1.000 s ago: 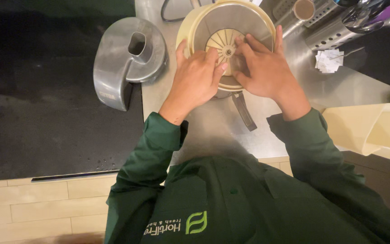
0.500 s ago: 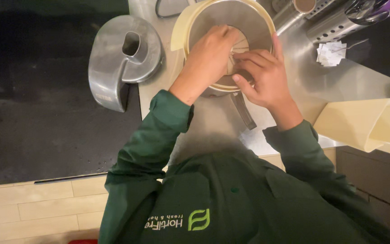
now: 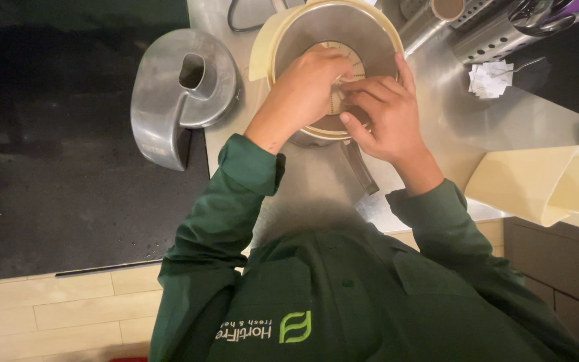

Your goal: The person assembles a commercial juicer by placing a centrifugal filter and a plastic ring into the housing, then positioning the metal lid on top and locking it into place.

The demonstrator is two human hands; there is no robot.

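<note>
one cream-rimmed juicer bowl [image 3: 283,40] is sitting on the steel counter [image 3: 437,127] at twelve o'clock in the view, and one round strainer disc [image 3: 335,50] is lying inside it, mostly covered by the hands. one steel juicer lid [image 3: 169,100] with a feed chute is lying at ten o'clock, overhanging the counter edge above the dark floor mat [image 3: 55,167]. two steel cylinders [image 3: 430,20] are lying at one o'clock, both cut off by the top edge, and one crumpled white paper [image 3: 492,79] is resting just beside them. one cream plastic container [image 3: 544,184] is standing at three o'clock, cut off at the right edge. one dark handle [image 3: 358,164] is poking out from under the bowl toward six o'clock; what it belongs to is hard to make out. the left hand [image 3: 303,90] is reaching into the bowl with its fingers curled down over the disc, fingertips hidden, so i cannot tell whether it is grasping the disc or only pressing on it. the right hand [image 3: 387,110] is lying beside it, the two hands touching, fingers half bent and pressing on the disc centre; whether they are clenched around anything is hidden. both green sleeves [image 3: 236,194] are filling the lower view.
</note>
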